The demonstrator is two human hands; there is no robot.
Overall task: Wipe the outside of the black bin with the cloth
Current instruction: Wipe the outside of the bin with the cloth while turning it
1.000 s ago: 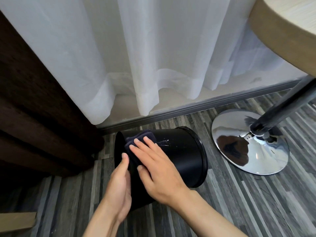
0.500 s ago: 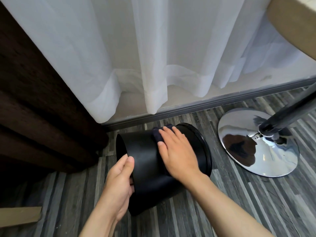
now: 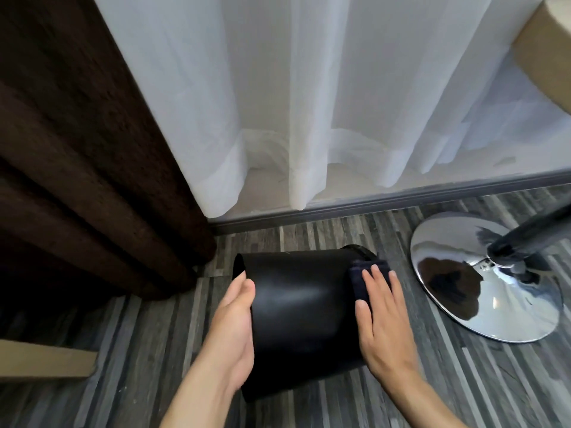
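Note:
The black bin lies on its side on the grey plank floor, its rim end pointing right toward the chrome base. My left hand cups the bin's left end and steadies it. My right hand lies flat on the bin's right part near the rim, pressing a dark folded cloth against the outer wall. Only the cloth's upper edge shows beyond my fingers.
A dark brown curtain hangs at the left and a sheer white curtain behind the bin. A chrome round table base with a dark pole stands close on the right. A beige table edge is at top right.
My right hand slid the cloth along the bin's side from the left end to the right end near the rim. My left hand stayed on the left end.

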